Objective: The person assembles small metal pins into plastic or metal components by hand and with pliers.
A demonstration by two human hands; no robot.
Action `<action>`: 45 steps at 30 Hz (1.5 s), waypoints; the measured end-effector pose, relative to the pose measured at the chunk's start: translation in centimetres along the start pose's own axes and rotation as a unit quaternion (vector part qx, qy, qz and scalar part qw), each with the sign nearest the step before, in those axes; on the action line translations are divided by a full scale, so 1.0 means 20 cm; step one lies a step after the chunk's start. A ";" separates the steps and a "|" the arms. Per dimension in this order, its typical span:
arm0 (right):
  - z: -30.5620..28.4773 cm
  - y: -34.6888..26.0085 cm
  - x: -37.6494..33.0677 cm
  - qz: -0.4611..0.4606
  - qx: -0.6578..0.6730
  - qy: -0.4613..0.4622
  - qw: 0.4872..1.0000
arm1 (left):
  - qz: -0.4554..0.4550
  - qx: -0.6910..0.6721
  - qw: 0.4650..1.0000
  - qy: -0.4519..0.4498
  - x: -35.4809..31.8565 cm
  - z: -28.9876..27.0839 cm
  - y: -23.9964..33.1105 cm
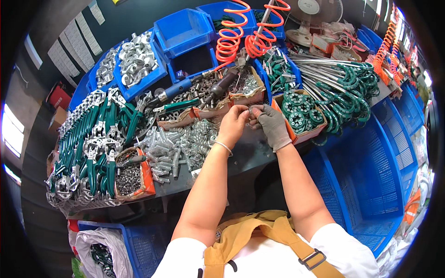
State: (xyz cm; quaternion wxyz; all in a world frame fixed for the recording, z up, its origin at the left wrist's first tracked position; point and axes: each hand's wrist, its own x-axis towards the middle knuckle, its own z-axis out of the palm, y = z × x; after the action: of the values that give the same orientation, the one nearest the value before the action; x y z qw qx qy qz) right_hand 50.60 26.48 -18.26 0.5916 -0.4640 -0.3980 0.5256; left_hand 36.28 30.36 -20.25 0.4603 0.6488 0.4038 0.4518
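My bare left hand (pixel 233 125) and my right hand (pixel 272 125), in a grey glove, meet over the front of the dark workbench. Both have their fingertips pinched together around something small and metallic, too hidden to name. Left of my left hand lies a heap of coil springs (pixel 176 147). Just right of my right hand, a cardboard box holds green round parts (pixel 300 111) with pale centres. Beyond the hands are open boxes of small metal parts (pixel 245 85), with a dark power driver (pixel 222 88) lying across them.
Green-handled clamp parts (pixel 95 139) crowd the left, beside a box of nuts (pixel 129 180). Blue bins hold metal castings (pixel 138 60). Orange coiled hoses (pixel 229 39) hang behind. Green-hooked rods (pixel 345 88) lie right, above blue crates (pixel 366 171). A bag-lined basket (pixel 130 241) stands lower left.
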 end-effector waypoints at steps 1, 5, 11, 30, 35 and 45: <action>0.00 0.02 0.01 0.001 0.000 0.000 1.000 | -0.001 0.000 1.000 0.000 0.00 0.00 -0.02; -0.02 0.06 0.03 -0.328 -0.393 0.041 0.858 | -0.055 0.009 0.998 -0.004 0.03 -0.01 -0.06; -0.03 0.05 0.02 -0.419 -0.383 -0.032 0.823 | -0.249 -0.272 0.928 -0.058 0.04 -0.06 0.04; 0.11 0.06 0.02 -0.265 -0.700 0.011 0.663 | 0.082 0.467 0.879 0.044 -0.04 -0.22 0.09; 0.08 0.12 0.09 -0.297 -0.595 0.073 0.743 | 0.049 0.543 0.837 0.034 -0.03 -0.20 0.09; 0.10 0.06 0.12 -0.345 -0.564 0.128 0.740 | 0.050 0.577 0.812 0.070 0.00 -0.12 0.00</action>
State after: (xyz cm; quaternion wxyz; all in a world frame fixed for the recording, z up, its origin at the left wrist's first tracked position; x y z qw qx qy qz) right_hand 48.65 29.16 -18.99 0.4083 -0.6069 -0.6746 -0.0991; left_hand 33.92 30.97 -19.81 -0.0510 0.7811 0.5884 0.2028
